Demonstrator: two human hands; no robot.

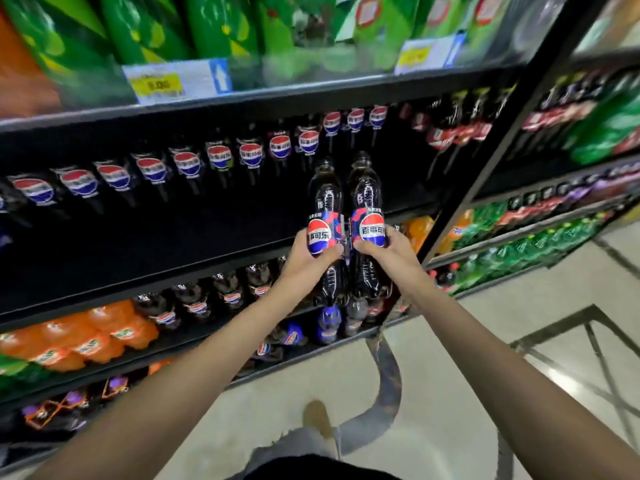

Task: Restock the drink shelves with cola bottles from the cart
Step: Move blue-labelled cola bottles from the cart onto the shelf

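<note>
The left hand (pixel 308 258) has its fingers and thumb curled round the label of one cola bottle (pixel 323 202), and the right hand (pixel 386 252) grips a second bottle (pixel 367 192) the same way. Both bottles stand upright, caps up, just beside each other, held in the air in front of the middle shelf (pixel 138 282) near its right end. Behind them that shelf shows a dark gap, between a row of cola (pixel 187 164) that runs to the left edge and red-label bottles (pixel 453 133) at the right corner. The shelf above carries green bottles (pixel 138 26) and price tags (pixel 176 81) on its front edge. Orange bottles (pixel 86 337) sit at the left of a lower shelf. On the floor at right stands a blurred metal frame (pixel 588 341), possibly the cart.
</note>
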